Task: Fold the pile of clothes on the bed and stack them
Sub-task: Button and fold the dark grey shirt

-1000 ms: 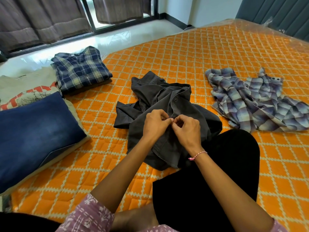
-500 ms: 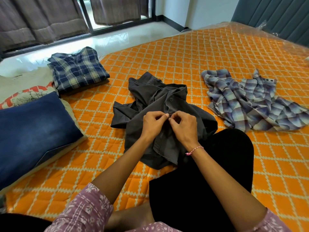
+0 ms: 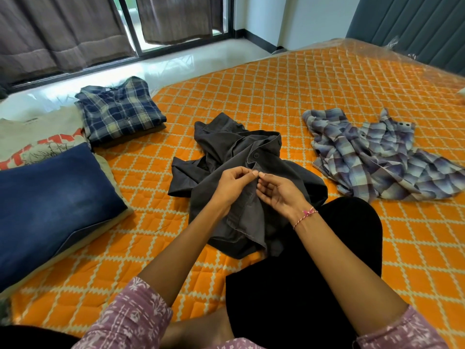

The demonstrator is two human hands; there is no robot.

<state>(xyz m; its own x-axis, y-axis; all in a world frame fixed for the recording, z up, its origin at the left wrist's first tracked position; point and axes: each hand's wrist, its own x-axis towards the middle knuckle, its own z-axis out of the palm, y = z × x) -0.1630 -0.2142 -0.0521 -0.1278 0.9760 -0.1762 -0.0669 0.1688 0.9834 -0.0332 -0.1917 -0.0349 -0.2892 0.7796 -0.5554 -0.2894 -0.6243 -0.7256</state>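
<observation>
Left hand (image 3: 232, 183) and right hand (image 3: 279, 195), fingertips together, both pinching the button placket of a crumpled grey shirt (image 3: 241, 172), centre frame, on orange quilted bed (image 3: 276, 91).

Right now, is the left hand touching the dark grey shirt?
Touching. The head view shows the left hand pinching the dark grey shirt at its button edge, fingertips on the fabric, facing the right hand.
</observation>
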